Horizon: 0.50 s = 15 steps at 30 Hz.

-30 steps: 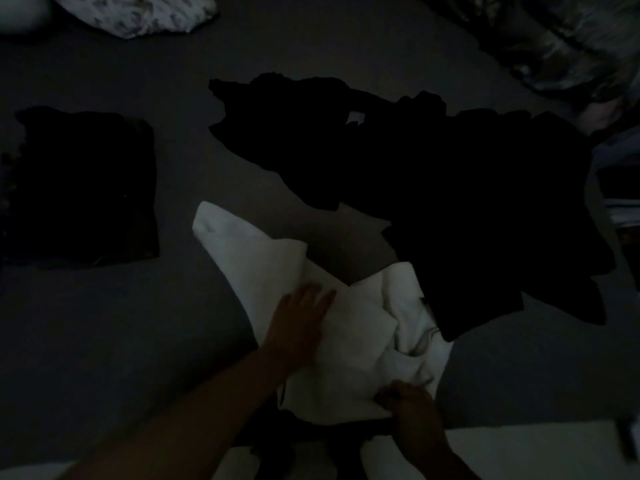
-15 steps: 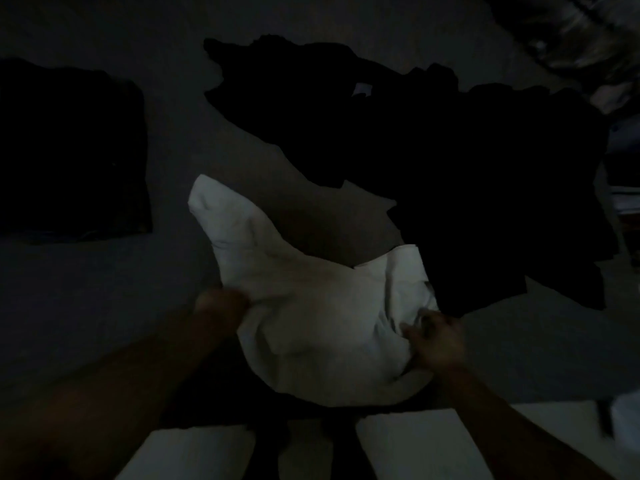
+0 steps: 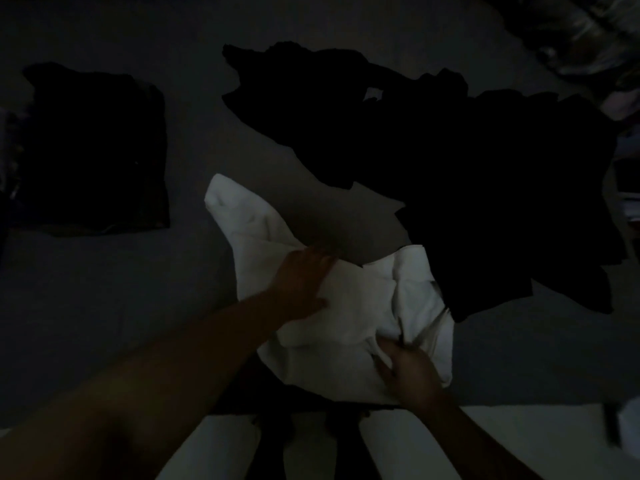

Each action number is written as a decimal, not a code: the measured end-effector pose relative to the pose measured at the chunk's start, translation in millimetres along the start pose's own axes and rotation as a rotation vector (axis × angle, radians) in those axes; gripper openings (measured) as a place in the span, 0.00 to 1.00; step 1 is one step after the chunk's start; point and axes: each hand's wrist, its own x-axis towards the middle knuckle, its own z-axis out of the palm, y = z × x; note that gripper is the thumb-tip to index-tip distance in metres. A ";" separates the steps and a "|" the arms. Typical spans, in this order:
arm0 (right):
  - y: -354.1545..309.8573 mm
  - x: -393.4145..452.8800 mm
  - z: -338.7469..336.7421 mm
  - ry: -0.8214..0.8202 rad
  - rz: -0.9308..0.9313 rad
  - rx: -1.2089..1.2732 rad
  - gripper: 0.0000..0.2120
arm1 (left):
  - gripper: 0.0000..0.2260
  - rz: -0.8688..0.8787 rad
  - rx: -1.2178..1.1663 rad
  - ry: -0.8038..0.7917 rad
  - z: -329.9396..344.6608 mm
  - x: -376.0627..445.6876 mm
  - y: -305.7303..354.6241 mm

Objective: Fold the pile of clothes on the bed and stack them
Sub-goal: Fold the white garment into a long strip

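Observation:
A white garment (image 3: 346,306) lies rumpled on the grey bed (image 3: 104,306) near its front edge. My left hand (image 3: 301,282) rests flat on the garment's middle, fingers spread and pointing right. My right hand (image 3: 405,368) pinches a fold of the white cloth at its lower right part. A loose pile of black clothes (image 3: 450,168) spreads across the bed behind and to the right, overlapping the white garment's right corner. A folded dark stack (image 3: 93,150) lies at the left.
A patterned blanket (image 3: 588,36) is bunched at the far right corner. The room is very dim. The bed's front edge (image 3: 519,400) runs below my hands, with pale floor (image 3: 519,445) beyond it.
My left hand has moved from the garment's left edge onto its middle, laying a flap over. My right hand has slid down and kept hold of the cloth.

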 end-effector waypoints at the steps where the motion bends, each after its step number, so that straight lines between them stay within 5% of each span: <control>1: 1.0 -6.6 1.0 0.038 -0.082 -0.065 0.19 | 0.42 0.041 0.046 -0.093 -3.9 17.1 14.9; 5: -8.5 -24.7 -6.7 0.107 -0.248 -0.151 0.14 | 0.53 0.081 -0.014 -0.335 10.5 38.6 44.6; 8: -12.0 -26.9 -4.1 0.033 -0.075 -0.004 0.16 | 0.45 0.047 0.068 -0.402 32.5 27.3 34.5; 11: -25.2 -24.5 -0.4 -0.142 0.161 0.245 0.36 | 0.29 0.088 0.057 -0.039 42.9 -3.3 14.6; 12: -30.2 -20.4 0.6 -0.184 0.230 0.309 0.39 | 0.31 0.090 -0.020 0.042 44.4 -20.7 9.4; 15: -51.1 -6.4 -1.5 -0.219 0.284 0.310 0.25 | 0.35 -0.037 -0.208 0.210 52.3 -85.6 -15.8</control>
